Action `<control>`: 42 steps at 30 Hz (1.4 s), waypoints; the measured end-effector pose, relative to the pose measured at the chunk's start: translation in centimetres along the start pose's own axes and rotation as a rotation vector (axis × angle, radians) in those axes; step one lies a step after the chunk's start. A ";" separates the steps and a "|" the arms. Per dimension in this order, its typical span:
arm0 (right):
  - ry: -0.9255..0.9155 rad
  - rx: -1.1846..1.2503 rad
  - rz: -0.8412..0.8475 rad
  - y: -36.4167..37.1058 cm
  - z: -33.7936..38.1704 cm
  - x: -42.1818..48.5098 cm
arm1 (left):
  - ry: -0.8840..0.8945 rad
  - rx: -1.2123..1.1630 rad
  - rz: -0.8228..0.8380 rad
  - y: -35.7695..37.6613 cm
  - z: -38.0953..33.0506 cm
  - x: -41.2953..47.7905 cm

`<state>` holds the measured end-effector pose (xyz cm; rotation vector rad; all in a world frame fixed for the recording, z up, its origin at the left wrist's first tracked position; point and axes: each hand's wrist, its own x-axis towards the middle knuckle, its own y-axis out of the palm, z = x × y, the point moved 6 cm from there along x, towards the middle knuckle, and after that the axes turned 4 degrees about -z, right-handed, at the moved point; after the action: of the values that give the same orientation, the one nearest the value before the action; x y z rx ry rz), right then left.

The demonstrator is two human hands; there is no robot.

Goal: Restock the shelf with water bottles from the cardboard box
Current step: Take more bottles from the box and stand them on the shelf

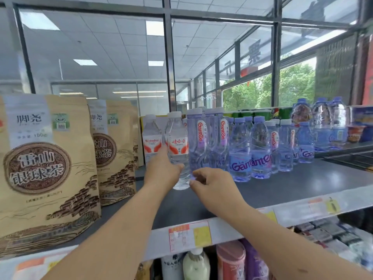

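On the dark grey shelf (302,178), between a row of brown tea bags (40,158) and a cluster of purple-tinted Ganten bottles (240,150), a clear water bottle (177,142) with a red and white label stands upright, its base down on the shelf surface. The person's left hand (161,168) grasps it from the left at the lower half: the thumb lies across the front of the bottle just below the label, and the forefinger points up along its left side. The right hand (212,184) sits low on the right, its fingers (194,174) curled, with the tips right at the bottle's bottom edge. Whether they actually pinch the plastic or only touch it cannot be told. A second bottle of the same brand (151,136) stands just behind and to the left of the held one. Price tags (189,235) line the shelf's front edge.
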<state>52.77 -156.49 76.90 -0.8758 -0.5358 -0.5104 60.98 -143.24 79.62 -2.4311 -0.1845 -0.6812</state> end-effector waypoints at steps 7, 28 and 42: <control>-0.002 0.076 -0.053 -4.8 -0.3 -3.7 | 0.015 -0.205 0.086 0.6 -5.4 -6.6; 0.538 0.007 0.357 -7.7 -30.2 -43.4 | -0.316 -0.240 0.448 26.3 4.2 -45.4; 0.895 -0.364 0.792 8.5 -52.9 -73.9 | -0.586 -0.186 0.778 45.5 25.7 -69.2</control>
<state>14.17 -180.76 -2.14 -1.0106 0.7298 -0.2159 25.38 -163.20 3.05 -2.5223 0.5935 0.3732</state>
